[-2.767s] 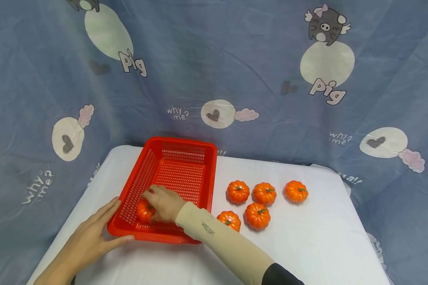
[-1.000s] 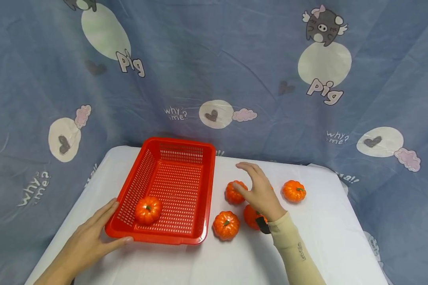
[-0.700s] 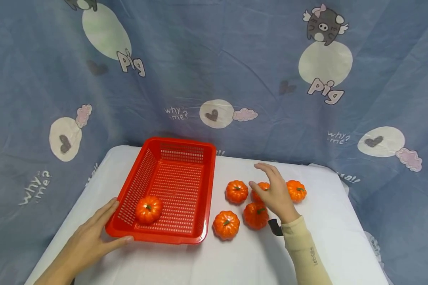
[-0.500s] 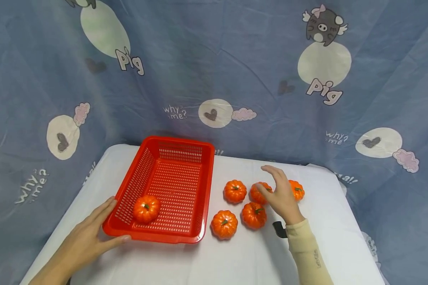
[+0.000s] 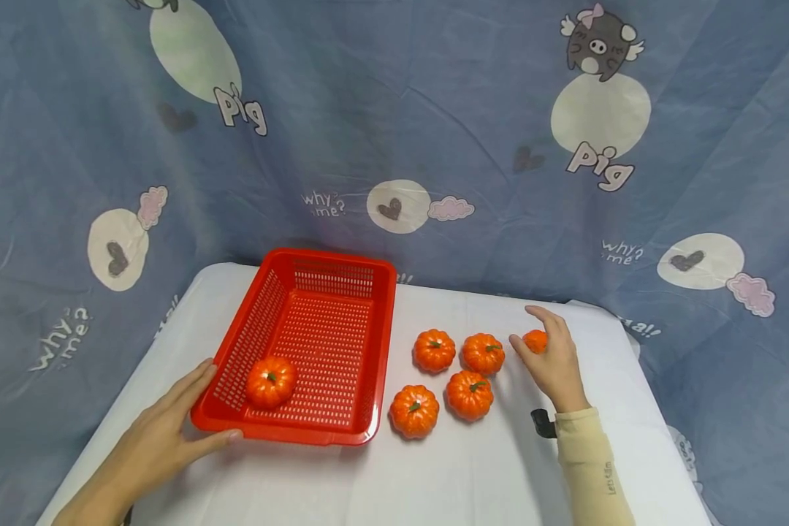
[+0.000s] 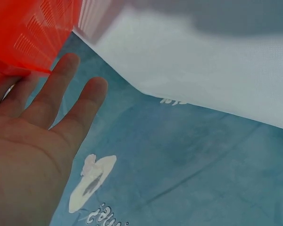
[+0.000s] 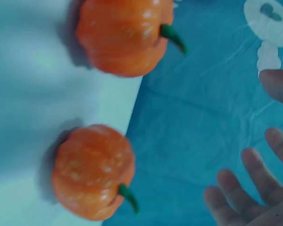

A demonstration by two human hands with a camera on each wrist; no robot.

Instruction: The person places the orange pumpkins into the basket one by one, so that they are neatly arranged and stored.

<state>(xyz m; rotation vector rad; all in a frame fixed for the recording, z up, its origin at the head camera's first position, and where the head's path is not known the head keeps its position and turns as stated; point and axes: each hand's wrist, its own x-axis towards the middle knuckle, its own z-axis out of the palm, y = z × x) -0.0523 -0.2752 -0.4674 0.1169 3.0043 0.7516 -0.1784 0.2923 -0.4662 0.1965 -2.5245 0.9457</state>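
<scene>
My left hand point(image 5: 158, 435) rests at the near left corner of a red perforated plastic basket point(image 5: 289, 437), its fingers extended along the rim and the thumb in front. In the left wrist view, the fingertips point(image 6: 66, 63) meet the basket wall. One orange toy pumpkin point(image 5: 272, 382) with a green stem sits inside, near that corner. My right hand point(image 5: 555, 365) is over the rightmost pumpkin point(image 5: 535, 341), partly hiding it, with thumb and fingers spread apart and nothing between them. The right wrist view shows two pumpkins beside the spread fingers point(image 7: 259, 174).
Several other orange pumpkins stand on the white table between basket and right hand: one at back point(image 5: 434, 351), one beside it point(image 5: 483, 354), and two nearer ones point(image 5: 414, 411), point(image 5: 470, 395). A blue printed curtain point(image 5: 394, 131) hangs behind the table point(image 5: 342, 489).
My right hand has let go of the pumpkin in the basket, left it there, and moved right across the others to the rightmost pumpkin. My left hand has stayed at the basket corner.
</scene>
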